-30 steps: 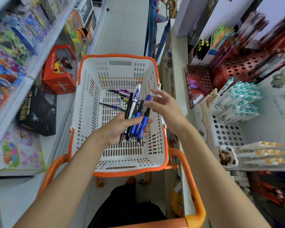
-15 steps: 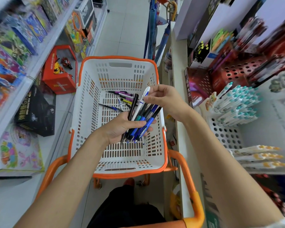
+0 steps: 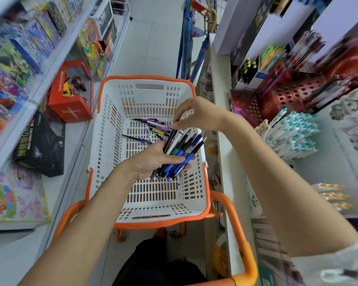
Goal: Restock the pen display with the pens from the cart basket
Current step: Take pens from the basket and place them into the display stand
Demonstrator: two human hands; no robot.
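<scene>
A white cart basket (image 3: 149, 87) with an orange rim fills the middle of the aisle. Above its right side the left hand (image 3: 153, 162) grips a fanned bundle of pens (image 3: 180, 151), blue, black and one white. The right hand (image 3: 196, 114) hangs over the bundle's top end with its fingertips (image 3: 176, 125) curled down at the pen tips; I cannot tell whether they pinch one. More loose pens (image 3: 153, 125) lie on the basket floor towards its far edge.

The right forearm crosses a pale shelf edge (image 3: 221, 145) that stands between the basket and the pen display (image 3: 293, 133), where teal-capped white pens lean in a perforated rack. Beyond it sits a red perforated holder (image 3: 287, 96).

A red box (image 3: 70, 104) and a black box (image 3: 39, 145) stand on the floor to the left. The left shelves and the upper right goods are blurred, and the display is cut off at the right edge.
</scene>
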